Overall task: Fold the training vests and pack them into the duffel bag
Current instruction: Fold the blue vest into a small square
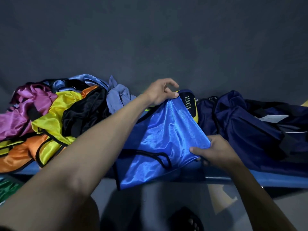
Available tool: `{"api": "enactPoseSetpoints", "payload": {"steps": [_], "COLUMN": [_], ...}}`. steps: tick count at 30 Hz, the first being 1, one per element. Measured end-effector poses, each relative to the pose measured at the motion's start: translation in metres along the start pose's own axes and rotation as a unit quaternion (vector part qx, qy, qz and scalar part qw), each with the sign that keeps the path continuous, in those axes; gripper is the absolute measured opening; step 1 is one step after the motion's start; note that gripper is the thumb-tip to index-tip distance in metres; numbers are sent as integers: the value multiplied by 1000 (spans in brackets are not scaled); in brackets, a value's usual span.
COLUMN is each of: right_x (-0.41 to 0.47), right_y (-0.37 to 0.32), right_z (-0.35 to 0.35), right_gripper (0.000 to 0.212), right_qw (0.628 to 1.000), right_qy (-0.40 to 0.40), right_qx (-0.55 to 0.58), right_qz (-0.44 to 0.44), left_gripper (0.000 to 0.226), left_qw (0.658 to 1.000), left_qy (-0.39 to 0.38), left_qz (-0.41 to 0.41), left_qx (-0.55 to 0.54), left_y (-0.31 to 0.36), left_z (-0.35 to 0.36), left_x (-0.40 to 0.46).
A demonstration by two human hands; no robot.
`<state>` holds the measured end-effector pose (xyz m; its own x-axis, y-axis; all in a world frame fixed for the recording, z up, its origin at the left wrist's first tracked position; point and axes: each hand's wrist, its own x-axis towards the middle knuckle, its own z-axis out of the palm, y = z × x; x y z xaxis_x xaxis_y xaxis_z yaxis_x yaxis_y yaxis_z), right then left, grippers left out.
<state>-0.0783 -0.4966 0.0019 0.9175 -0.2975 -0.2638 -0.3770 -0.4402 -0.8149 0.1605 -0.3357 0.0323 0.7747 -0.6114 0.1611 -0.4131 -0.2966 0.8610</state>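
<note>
**Op:** From my remote seat: blue vest is spread over the front edge of the blue bench, its lower hem hanging past the edge. Left hand pinches the vest's far top corner between thumb and forefinger, other fingers loosely lifted. Right hand grips the near right edge, thumb on top of the cloth, fingers curled under.

**Log:** Where's the bag?

**Op:** Navy duffel bag sits on the bench just right of the vest, slumped, black straps across it. I can't tell whether its top is unzipped (too dark there). A white patch shows on its upper side.

**Log:** And the rest of the vests?

**Op:** Heaped at left on the bench, unfolded: pink vest, yellow vest, black vest, orange vest, pale blue vest at the back. A yellow-and-black shoe lies behind the blue vest, between the pile and the bag. A bit of green cloth shows low left, below the bench.
</note>
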Motion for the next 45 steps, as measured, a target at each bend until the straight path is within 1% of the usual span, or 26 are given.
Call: {"api": "enactPoseSetpoints", "payload": {"steps": [2, 4, 6, 9, 11, 13, 14, 16, 18, 20, 24, 26, 28, 29, 30, 32, 34, 36, 37, 39, 41, 43, 45], "right_x": [1, 3, 3, -4, -12, -17, -18, -18, -18, -20, -23, -23, -26, -29, -30, -36, -44, -49, -51, -53, -55, -58, -59], "right_y": [3, 3, 3, 2, -3, -8, -10, -9, -9, -12, -9, -4, 1, 3, 7, 10, 13, 17, 19, 23, 28, 29, 30], "right_z": [-3, -3, 0, 17, 31, 45, 52, 67, 76, 79, 80, 82, 88, 91, 95, 101, 108, 114, 117, 122, 129, 136, 139], "right_gripper": [9, 11, 11, 7, 9, 11, 8, 14, 19, 26, 33, 32, 29, 27, 30, 38, 32, 25, 26, 25, 15, 9, 8], "right_qw": [1000, 997, 990, 981, 973, 955, 942, 917, 907, 904, 910, 926, 949, 960, 967, 969, 957, 939, 934, 925, 904, 885, 868], "right_qy": [27, 60, 87, 119, 128, 124, 116, 112, 126, 133, 103, 95, 90, 90, 98, 115, 123, 122, 119, 121, 125, 125, 141], "right_qx": [2, 47, 108, 153, 187, 269, 315, 384, 401, 405, 398, 365, 300, 257, 204, 97, -3, -94, -126, -172, -221, -267, -307], "right_qz": [5, 9, 6, -33, -48, -30, -13, 7, 17, 34, 47, 22, -34, -72, -116, -194, -261, -309, -312, -316, -344, -360, -364], "left_gripper": [37, 39, 38, 30, 25, 21, 20, 16, 16, 16, 21, 23, 24, 24, 25, 28, 24, 19, 21, 23, 24, 22, 19], "left_qw": [996, 982, 961, 931, 927, 937, 947, 977, 995, 997, 995, 992, 986, 980, 971, 949, 916, 888, 886, 896, 901, 909, 922], "left_qy": [-67, -121, -155, -150, -126, -89, -72, -52, -44, -37, -9, 7, 35, 55, 79, 143, 218, 265, 270, 265, 273, 260, 258], "left_qz": [3, 21, 50, 90, 101, 94, 81, 23, -39, -65, -76, -87, -99, -107, -119, -152, -192, -228, -239, -260, -269, -264, -233], "left_qx": [63, 144, 226, 320, 339, 325, 301, 205, 84, 3, -62, -92, -133, -161, -190, -235, -277, -299, -290, -242, -202, -191, -168], "left_y": [8, 18, 27, 34, 33, 30, 29, 23, 19, 16, 11, 8, 6, 6, 7, 4, -8, -26, -36, -52, -65, -70, -70], "left_z": [-9, -18, -26, -37, -43, -49, -51, -52, -50, -49, -54, -59, -64, -67, -69, -69, -67, -62, -60, -57, -58, -59, -58], "left_x": [7, 11, 10, 8, 4, -1, -5, -14, -27, -38, -55, -68, -87, -97, -109, -132, -155, -178, -186, -198, -204, -206, -205]}}
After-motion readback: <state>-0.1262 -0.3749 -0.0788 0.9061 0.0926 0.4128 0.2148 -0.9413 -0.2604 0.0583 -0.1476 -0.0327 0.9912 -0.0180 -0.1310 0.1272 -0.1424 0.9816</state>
